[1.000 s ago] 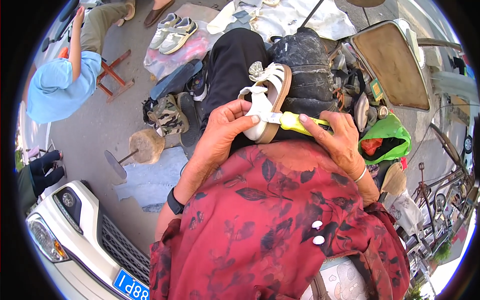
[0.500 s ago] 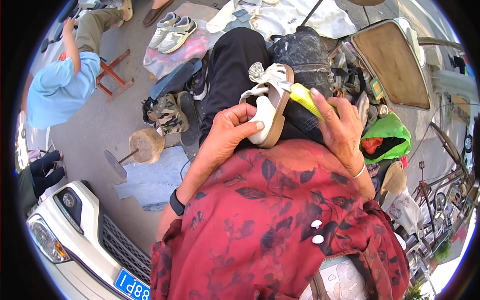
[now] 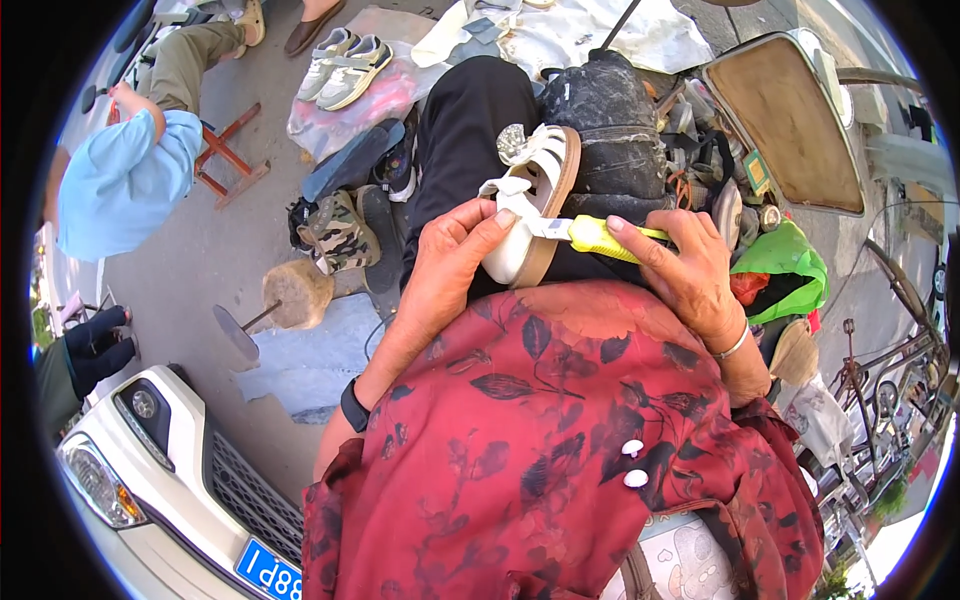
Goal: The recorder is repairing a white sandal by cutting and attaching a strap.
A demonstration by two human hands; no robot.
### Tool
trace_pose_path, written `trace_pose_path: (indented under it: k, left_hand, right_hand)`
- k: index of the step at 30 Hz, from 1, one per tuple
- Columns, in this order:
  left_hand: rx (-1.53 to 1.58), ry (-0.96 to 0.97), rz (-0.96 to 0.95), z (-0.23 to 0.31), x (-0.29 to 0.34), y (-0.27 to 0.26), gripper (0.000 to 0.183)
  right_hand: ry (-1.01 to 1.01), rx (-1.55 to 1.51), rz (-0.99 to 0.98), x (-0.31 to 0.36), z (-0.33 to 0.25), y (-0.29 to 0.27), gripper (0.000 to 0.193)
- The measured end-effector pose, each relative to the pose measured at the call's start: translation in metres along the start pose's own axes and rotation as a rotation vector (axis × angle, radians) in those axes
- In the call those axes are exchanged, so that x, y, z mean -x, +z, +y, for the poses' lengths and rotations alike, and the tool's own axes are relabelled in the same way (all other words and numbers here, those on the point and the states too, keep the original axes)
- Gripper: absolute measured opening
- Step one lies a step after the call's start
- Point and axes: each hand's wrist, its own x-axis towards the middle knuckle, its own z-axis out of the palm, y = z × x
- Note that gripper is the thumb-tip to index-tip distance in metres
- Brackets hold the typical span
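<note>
A small white sandal (image 3: pixel 512 252) with a tan sole and a sparkly bow rests on my lap, toe pointing away. My left hand (image 3: pixel 455 250) grips its strap and heel side between thumb and fingers. In my right hand (image 3: pixel 690 270) is a yellow utility knife (image 3: pixel 600 238), held level with its blade pointing left. The metal blade reaches across the sandal's opening, close to my left thumb. Whether its edge touches the strap I cannot tell. Dark trousers and a red patterned apron (image 3: pixel 540 430) lie under and below the hands.
Ahead lies a black bag (image 3: pixel 605 120), with a brown-topped frame (image 3: pixel 785 125) and a green bag (image 3: pixel 785 275) to the right. At left are grey sneakers (image 3: pixel 345 68), a camouflage shoe (image 3: pixel 340 235), a wooden-topped stand (image 3: pixel 298 293), a white vehicle (image 3: pixel 165 450) and a person in light blue (image 3: pixel 130 180).
The knife has swung from a slant beside the sole to level across the sandal's opening, and its blade now shows. My right hand moved slightly down and outward; the left keeps its hold.
</note>
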Motion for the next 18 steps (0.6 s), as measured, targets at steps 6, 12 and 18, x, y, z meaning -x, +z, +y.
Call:
trace_pose_path:
  k: [6,12,18]
  left_hand:
    - [0.005,0.007,0.019,0.001,0.001,0.005,0.019]
    - [-0.019,-0.01,0.01,0.004,0.003,0.005,0.02]
    - [0.007,-0.015,0.016,0.006,0.003,0.007,0.023]
  right_hand:
    - [-0.026,-0.032,-0.029,0.0,0.004,-0.004,0.066]
    - [-0.017,-0.015,-0.041,-0.005,0.003,-0.003,0.065]
    - [0.018,0.045,-0.001,-0.009,0.002,0.005,0.051]
